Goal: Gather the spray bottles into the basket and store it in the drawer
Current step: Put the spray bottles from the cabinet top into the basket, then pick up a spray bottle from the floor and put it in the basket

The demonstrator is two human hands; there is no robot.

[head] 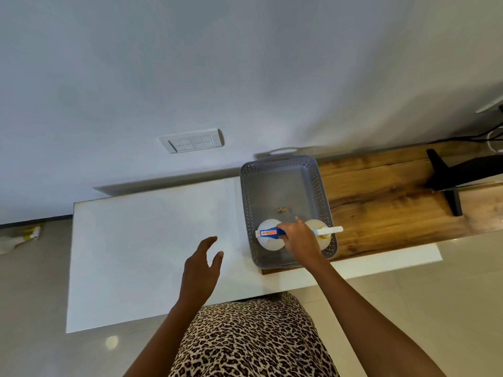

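Leopard-print fabric (pixel 253 338) stands nearest. The left hand (pixel 201 268) hovers released over the table (pixel 152 240); the right hand (pixel 300 239), grip around the blue-headed spray bottle (pixel 269 234), should seat it upright in the basket (pixel 324 197) (beside the white-headed bottle (pixel 328 230)) before letting go.

— Did we manage to read anything at all?

— No words or numbers. The blue spray head (pixel 272 232) carried an orange-red label with an arrow pointing left; any print on it was too small for us.

— And the wall plate (pixel 191 144)?

— We saw its switches, but no lettering we could read there.
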